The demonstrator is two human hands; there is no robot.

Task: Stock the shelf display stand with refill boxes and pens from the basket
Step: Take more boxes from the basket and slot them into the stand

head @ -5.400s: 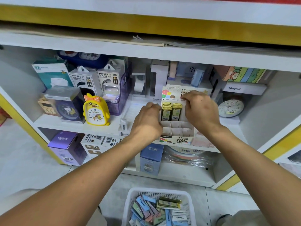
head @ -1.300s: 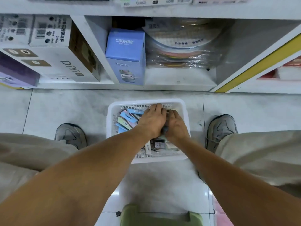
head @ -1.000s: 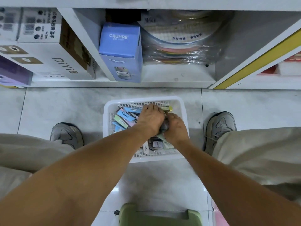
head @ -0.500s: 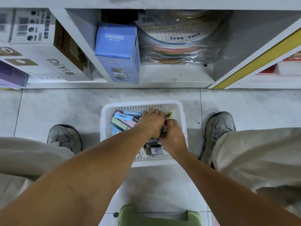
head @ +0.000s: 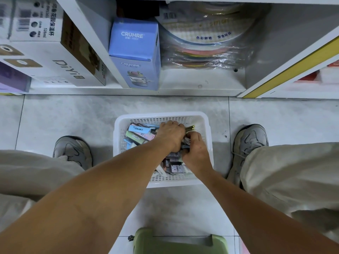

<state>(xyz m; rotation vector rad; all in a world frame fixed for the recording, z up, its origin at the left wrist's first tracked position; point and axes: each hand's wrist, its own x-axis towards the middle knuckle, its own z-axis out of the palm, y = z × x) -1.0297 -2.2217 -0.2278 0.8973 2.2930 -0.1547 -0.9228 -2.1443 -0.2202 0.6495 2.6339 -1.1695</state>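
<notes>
A white basket (head: 117,143) stands on the floor between my feet, holding several small refill boxes in blue (head: 138,129), green (head: 134,137), pink and dark colours. Both hands are down inside it, side by side. My left hand (head: 171,135) is curled over a small bunch of olive refill boxes, whose yellow-tipped ends (head: 190,127) stick out past its fingers. My right hand (head: 195,150) grips the near end of the same bunch from the right. What lies under the palms is hidden. The display stand is out of view.
The bottom shelf (head: 201,83) is just beyond the basket, with a blue CRUHRE box (head: 134,52), a white DiYi box (head: 55,52) and wrapped round plates (head: 205,43). My shoes (head: 73,151) flank the basket. A green stool (head: 179,242) is beneath me.
Earlier both hands were up at the display stand on the shelf. Now they are down in the basket, and over the last second they have closed together on a bunch of boxes.
</notes>
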